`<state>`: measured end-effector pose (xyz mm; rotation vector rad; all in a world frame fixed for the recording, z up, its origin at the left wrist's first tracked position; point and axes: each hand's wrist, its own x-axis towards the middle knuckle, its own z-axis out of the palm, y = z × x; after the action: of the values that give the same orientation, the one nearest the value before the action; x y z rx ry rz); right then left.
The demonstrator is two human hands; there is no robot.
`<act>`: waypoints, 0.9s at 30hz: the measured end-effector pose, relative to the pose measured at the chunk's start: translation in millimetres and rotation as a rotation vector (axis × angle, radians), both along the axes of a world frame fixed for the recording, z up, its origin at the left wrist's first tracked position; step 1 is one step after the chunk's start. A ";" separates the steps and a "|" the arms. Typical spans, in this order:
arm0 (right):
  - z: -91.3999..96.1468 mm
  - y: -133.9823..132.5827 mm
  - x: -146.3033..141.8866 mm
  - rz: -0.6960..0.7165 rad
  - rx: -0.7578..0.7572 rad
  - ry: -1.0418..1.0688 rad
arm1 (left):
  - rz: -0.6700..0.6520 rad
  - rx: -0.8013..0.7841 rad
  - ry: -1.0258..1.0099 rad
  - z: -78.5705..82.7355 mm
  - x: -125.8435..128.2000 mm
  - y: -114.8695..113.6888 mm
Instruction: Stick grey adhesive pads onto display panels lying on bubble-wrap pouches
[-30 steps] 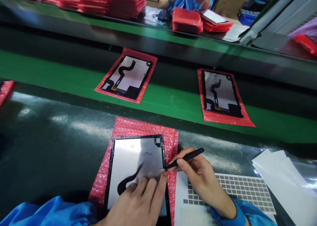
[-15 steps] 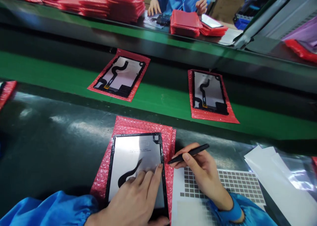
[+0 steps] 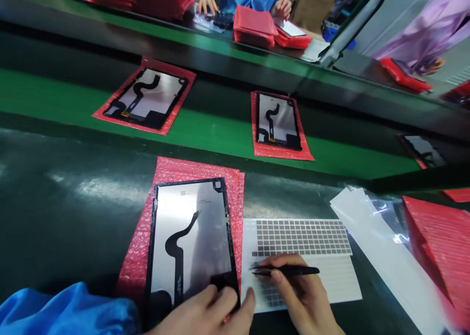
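A tablet screen panel (image 3: 201, 237), silvery back up with a black curved ribbon cable (image 3: 178, 256), lies on red bubble-wrap bags (image 3: 135, 256). My left hand (image 3: 213, 310) rests over the panel's lower right corner, fingers bent and apart, holding nothing that I can see. Its index finger reaches past the panel's edge to the sticker sheet (image 3: 301, 234). In my right hand (image 3: 304, 296) are black tweezers (image 3: 293, 271), held level above that sheet, tips pointing left and slightly apart. Small grey-brown squares fill the sheet's upper part.
Two similar panels on red bags, a left one (image 3: 147, 100) and a right one (image 3: 278, 122), lie on the green conveyor (image 3: 216, 129). White paper strips (image 3: 389, 261) and a red bag (image 3: 440, 247) are at right. A co-worker's hands (image 3: 208, 1) show beyond the shelf.
My right hand with the tweezers has moved from the panel's right edge down over the sticker sheet. My left hand has slid down to the panel's lower corner. The view has shifted right.
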<state>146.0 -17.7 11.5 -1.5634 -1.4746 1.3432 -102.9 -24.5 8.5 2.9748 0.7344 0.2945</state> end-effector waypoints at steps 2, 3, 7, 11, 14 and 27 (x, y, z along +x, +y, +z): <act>-1.6 -7.9 -3.9 -0.030 -0.005 -0.019 | -0.015 0.067 -0.005 -9.1 4.9 -13.0; -1.7 -11.1 -5.7 -0.046 -0.007 -0.029 | -0.005 0.080 -0.006 -12.3 6.6 -17.8; -2.8 -19.5 -7.2 -0.047 0.010 -0.067 | 0.046 0.060 -0.001 -14.5 8.8 -25.1; -9.4 -19.8 1.3 0.048 0.061 -0.075 | 0.050 0.052 -0.023 -12.1 9.0 -25.7; -12.7 -17.9 7.4 0.131 0.099 -0.100 | 0.046 0.016 -0.003 -13.6 9.1 -27.7; -2.6 -8.3 0.4 0.046 -0.032 0.055 | 0.071 0.039 -0.080 -19.6 12.8 -25.5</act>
<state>146.4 -25.9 8.8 -1.5082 -1.4707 1.4314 -90.1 -50.0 -11.1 2.9576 0.8351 0.4341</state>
